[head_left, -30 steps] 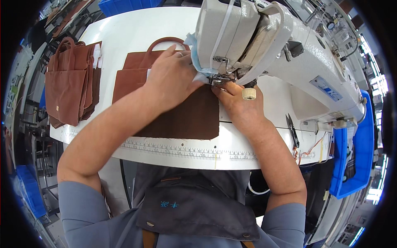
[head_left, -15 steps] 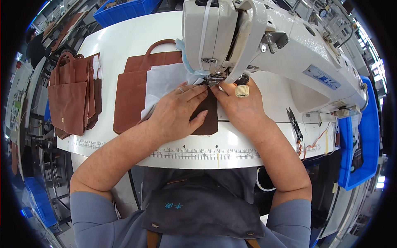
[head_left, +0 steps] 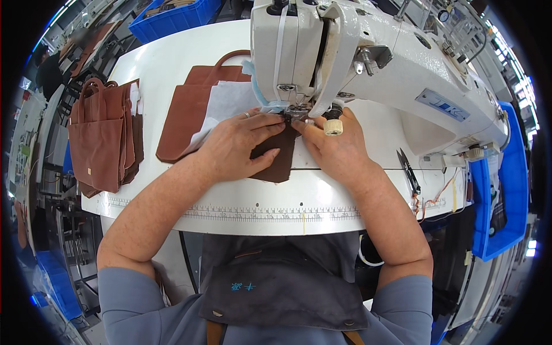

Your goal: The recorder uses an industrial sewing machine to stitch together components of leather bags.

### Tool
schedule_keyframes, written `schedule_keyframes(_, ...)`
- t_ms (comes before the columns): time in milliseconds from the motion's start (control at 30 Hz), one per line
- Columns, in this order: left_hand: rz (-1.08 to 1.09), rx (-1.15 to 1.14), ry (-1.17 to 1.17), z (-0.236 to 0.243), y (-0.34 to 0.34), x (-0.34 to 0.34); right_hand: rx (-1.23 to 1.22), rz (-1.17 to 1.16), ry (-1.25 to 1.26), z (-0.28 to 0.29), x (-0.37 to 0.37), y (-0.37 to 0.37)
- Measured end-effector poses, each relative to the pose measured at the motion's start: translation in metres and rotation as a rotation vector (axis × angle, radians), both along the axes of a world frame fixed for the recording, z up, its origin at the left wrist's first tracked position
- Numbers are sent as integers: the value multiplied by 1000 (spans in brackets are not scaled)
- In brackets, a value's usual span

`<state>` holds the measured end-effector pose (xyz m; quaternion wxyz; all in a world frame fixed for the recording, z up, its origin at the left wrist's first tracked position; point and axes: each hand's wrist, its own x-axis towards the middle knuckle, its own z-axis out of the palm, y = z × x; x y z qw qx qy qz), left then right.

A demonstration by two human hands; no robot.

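A reddish-brown leather bag panel (head_left: pixel 183 118) with a loop handle (head_left: pixel 225 57) lies under the needle area of a white sewing machine (head_left: pixel 368 80). White lining cloth (head_left: pixel 228 102) covers part of it, and its dark brown underside (head_left: pixel 279 158) shows at the near right. My left hand (head_left: pixel 241 142) lies on the panel, fingers stretched toward the presser foot (head_left: pixel 298 111), thumb apart. My right hand (head_left: pixel 336 146) rests at the panel's right edge, fingertips close to the foot. A cream knob (head_left: pixel 333 127) partly hides its fingers. The stitching point itself is hard to see.
Several similar brown bag pieces (head_left: pixel 98 146) are stacked at the table's left. Thread snips (head_left: pixel 408 172) and loose orange thread lie at right. A printed ruler (head_left: pixel 264 214) runs along the front edge. Blue bins stand behind (head_left: pixel 172 20) and at right (head_left: pixel 477 230). Another person is at far left.
The bag panel has turned clockwise, its near left corner moving away from me and its handle shifting right. Both hands stay beside the presser foot, with only slight movement.
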<state>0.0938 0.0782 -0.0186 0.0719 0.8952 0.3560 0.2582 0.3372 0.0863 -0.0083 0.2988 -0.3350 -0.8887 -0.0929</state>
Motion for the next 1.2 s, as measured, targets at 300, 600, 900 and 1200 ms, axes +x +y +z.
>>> schedule_keyframes(300,-118,-42,180,21,36,-18,-45,47,69,0,-1,-1)
schedule_keyframes(600,155,69,-21,-13,-1,11,-42,78,80,3,-7,-6)
schedule_keyframes(900,64,2,-43,-9,26,1,-24,23,50,-5,-5,-3)
schedule_keyframes(1200,121,-37,-130,-11,25,0,-32,5,47,-9,-5,-2)
